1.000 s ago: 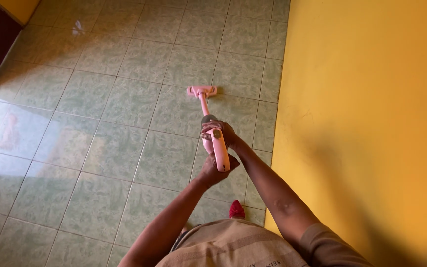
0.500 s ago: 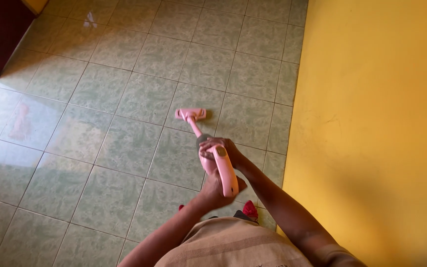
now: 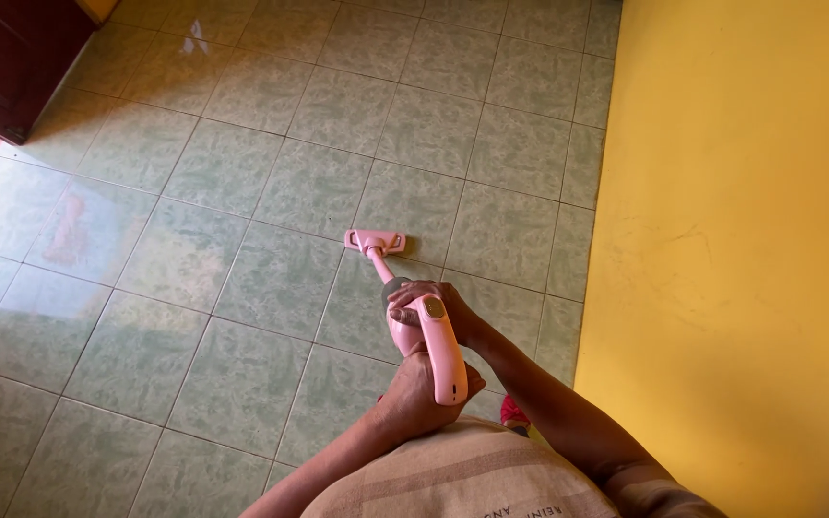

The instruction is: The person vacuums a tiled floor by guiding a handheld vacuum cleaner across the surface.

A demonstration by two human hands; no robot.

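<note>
Nearest the camera I note a beige striped shirt (image 3: 453, 475) at the bottom edge of the view, both forearms reaching out over it. Left hand (image 3: 414, 395): fingers curled fully closed around the lower end of the pink stick vacuum (image 3: 429, 341), thumb side pressed against the handle's rear tip. Right hand (image 3: 434, 305): fingers wrapped shut over the upper part of the same handle, just beyond a round greyish button on its top face; knuckles face up. A red shoe (image 3: 513, 412) shows just beside the right forearm, near the foot of the yellow wall (image 3: 741, 240). The vacuum body is pale pink, rounded and glossy; a thin pink tube runs from it away from me, tilted slightly left, down to a flat rectangular floor head (image 3: 374, 241). The head rests on the green marbled tile floor (image 3: 242, 288), near a grout line, some way off the wall on the right. Further out, at the far left corner of the floor, a dark brown wooden door (image 3: 11, 58) stands, with a strip of patterned red flooring beside it at the left edge.
</note>
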